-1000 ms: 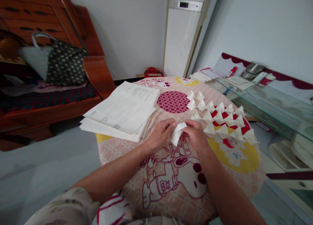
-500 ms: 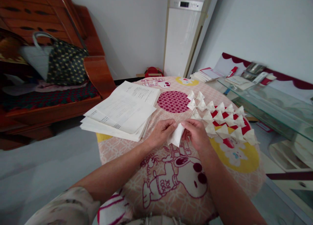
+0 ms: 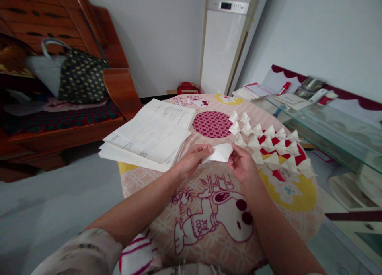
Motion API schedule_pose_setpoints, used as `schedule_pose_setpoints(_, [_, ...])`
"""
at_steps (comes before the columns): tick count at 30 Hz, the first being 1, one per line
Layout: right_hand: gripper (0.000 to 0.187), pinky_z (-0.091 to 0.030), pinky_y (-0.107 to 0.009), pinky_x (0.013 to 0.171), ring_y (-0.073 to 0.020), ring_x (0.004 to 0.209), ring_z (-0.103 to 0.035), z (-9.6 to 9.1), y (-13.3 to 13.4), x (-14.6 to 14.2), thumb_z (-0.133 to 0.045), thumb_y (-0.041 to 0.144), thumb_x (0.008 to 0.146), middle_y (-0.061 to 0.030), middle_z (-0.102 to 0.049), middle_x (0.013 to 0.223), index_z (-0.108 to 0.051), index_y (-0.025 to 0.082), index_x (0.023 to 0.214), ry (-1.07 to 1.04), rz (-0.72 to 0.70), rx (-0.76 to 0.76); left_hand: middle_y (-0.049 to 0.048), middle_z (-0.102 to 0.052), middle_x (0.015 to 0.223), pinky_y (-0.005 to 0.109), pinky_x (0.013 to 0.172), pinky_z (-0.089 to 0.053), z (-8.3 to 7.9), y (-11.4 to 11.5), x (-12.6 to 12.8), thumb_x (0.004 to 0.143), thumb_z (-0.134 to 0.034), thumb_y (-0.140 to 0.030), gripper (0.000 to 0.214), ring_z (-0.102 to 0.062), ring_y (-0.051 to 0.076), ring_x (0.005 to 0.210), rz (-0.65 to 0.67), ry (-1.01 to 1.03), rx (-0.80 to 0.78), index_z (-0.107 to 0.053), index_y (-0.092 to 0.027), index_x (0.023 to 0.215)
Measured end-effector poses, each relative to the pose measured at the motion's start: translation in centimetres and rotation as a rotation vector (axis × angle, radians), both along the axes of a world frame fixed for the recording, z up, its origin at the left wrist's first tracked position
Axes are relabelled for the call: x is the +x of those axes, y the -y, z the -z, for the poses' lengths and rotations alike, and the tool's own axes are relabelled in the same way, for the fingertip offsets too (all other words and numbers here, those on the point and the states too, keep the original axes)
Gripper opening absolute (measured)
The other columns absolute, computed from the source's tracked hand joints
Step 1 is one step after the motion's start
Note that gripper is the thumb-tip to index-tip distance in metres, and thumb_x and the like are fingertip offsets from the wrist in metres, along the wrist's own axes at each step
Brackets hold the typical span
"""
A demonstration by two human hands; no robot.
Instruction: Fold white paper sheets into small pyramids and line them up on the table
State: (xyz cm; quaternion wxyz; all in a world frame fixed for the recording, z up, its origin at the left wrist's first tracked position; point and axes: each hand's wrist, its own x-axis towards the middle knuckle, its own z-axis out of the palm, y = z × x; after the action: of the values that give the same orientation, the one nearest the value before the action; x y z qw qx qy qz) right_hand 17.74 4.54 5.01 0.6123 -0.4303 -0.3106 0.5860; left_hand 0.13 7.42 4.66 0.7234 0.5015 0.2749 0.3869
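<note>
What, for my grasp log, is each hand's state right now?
The left hand is closed, pinching the left edge of the folded white paper.
The right hand is closed, pinching the right side of the same paper.

Blanket (image 3: 140, 183): shirt of cartoon dog (image 3: 221, 221) is reading "JOE COOL", upside down. Paper stack (image 3: 149, 137): print is showing too small to read.

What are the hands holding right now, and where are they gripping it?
A folded white paper piece: left hand pinches its left edge, right hand its right corner, above the table.
</note>
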Motion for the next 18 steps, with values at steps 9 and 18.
schedule_pose_setpoints(9, [0.021, -0.038, -0.02, 0.034, -0.0124, 0.041, -0.057, -0.5, 0.4, -0.1, -0.078, 0.031, 0.062, 0.0004, -0.064, 0.05, -0.063, 0.018, 0.066, 0.103, -0.112, -0.048, 0.0019, -0.06, 0.072, 0.03, 0.067, -0.051, -0.7, -1.1, -0.9, 0.071, -0.07, -0.034, 0.021, -0.055, 0.014, 0.067, -0.204, 0.155, -0.154, -0.057, -0.017, 0.072])
schedule_pose_setpoints(18, [0.025, -0.037, -0.02, 0.036, -0.0101, 0.044, -0.057, -1.5, 1.0, -0.3, -0.072, 0.032, 0.074, -0.0006, -0.071, 0.066, -0.076, 0.019, 0.095, 0.507, -0.037, 0.198, -0.0023, -0.052, 0.056, 0.021, 0.049, -0.034, -0.8, -0.9, -1.0, 0.069, -0.073, -0.037, 0.029, -0.042, 0.007, 0.052, -0.134, -0.181, 0.097, -0.059, -0.014, 0.06])
